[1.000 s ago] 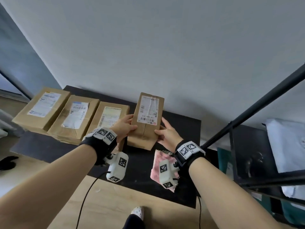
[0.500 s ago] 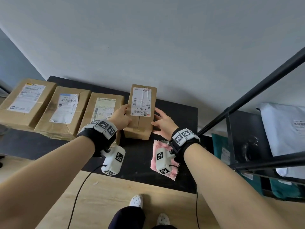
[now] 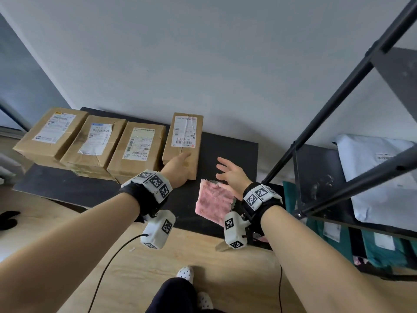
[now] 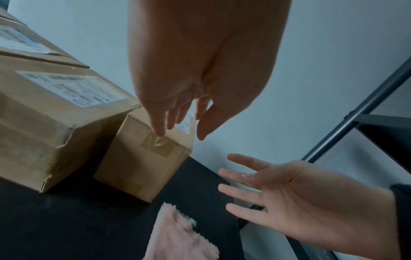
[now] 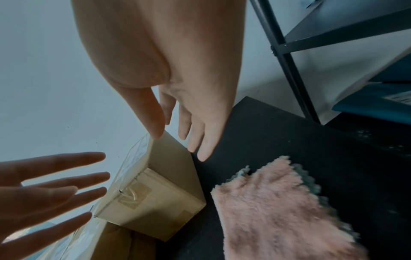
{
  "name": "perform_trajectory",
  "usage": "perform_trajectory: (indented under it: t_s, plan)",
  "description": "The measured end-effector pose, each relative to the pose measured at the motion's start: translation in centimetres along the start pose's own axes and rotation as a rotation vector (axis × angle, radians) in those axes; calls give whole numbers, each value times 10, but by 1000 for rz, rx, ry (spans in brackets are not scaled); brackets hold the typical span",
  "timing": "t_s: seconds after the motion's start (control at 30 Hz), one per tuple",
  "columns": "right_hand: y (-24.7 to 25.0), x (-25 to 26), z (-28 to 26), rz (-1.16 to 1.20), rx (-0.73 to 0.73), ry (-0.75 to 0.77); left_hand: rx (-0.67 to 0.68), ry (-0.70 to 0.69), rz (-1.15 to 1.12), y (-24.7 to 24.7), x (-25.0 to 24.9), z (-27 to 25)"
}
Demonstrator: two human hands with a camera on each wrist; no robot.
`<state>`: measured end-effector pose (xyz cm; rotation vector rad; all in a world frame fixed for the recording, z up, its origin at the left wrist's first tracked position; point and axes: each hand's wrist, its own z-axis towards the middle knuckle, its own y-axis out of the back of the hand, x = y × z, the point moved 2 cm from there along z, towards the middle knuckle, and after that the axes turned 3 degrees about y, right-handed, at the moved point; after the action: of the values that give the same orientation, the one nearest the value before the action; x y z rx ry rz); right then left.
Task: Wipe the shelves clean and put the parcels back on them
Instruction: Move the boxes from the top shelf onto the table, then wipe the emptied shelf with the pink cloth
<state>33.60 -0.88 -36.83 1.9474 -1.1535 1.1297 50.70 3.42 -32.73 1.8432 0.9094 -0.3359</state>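
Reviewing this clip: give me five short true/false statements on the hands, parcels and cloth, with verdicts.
1. Four brown cardboard parcels lie in a row on the black shelf board. True.
2. The right hand grips the narrow rightmost parcel. False: it is open and apart from it.
3. The fluffy pink cloth lies on the board. True.
4. The left hand holds the cloth. False: it is open at the narrow parcel.
5. The cloth lies on a parcel. False: beside them.
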Motion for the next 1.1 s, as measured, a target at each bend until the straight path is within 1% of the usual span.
perform_trajectory:
  t_s: [0.13,0.2,0.3,0.4,0.47,0.53,0.63,0.7,0.83,0.97,1.1]
  plan:
    - [14,-21,-20,-6,-15,15,6,25,1,-32,2,-16]
    - [16,-33,-21,-59,-30,32,11,25,26,-48,5,-22]
    - [16,-53,-20,-109,-40,36,57,42,20,-72,12,-28]
    - [10,-70,-16,-211,-33,65,78,78,39,-91,24,-27]
    - [3,-82,-9,-341,5,89,88,112,50,-101,36,-22]
    - [-4,-89,-2,-479,46,111,99,135,49,-108,46,-17]
    - [-14,-97,5,-578,71,140,111,167,36,-116,59,-9]
    - [-21,-104,11,-635,66,169,121,191,35,-122,66,-5]
    - [-30,-117,20,-840,43,136,103,199,32,-130,78,4]
    - [-31,-127,23,-965,12,164,88,200,-14,-135,85,9]
    - [-39,-131,26,-1067,-37,292,76,161,-73,-140,87,16]
